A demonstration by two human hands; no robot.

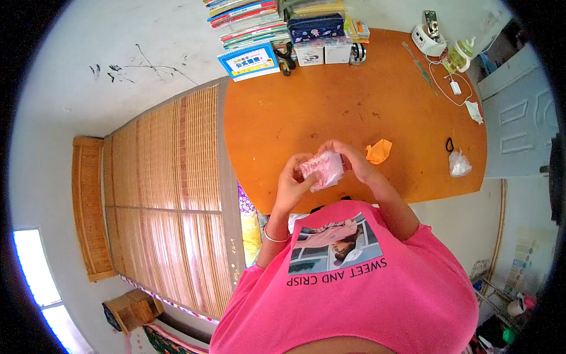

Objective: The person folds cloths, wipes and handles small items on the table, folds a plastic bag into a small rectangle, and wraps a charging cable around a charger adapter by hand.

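A small white plastic packet with red-pink markings (pixel 328 171) is held up over the near edge of the orange-brown table, between my two hands. My left hand (pixel 290 182), with a bracelet on its wrist, grips the packet's left side, thumb across its front. My right hand (pixel 345 154) has its fingers closed on the upper right side of the same packet; some fingertips are hidden behind it. What the packet contains cannot be made out. Just right of my right hand, a crumpled orange piece of paper (pixel 379 151) lies on the table.
At the table's (pixel 283 118) back left stand stacked books (pixel 247 23), a blue desk calendar (pixel 249 61) and a dark pencil case (pixel 316 28). A green bottle (pixel 458 56) and white cable are back right. A clear plastic bag (pixel 459 163) lies at right; a bamboo-matted bed (pixel 165 194) adjoins left.
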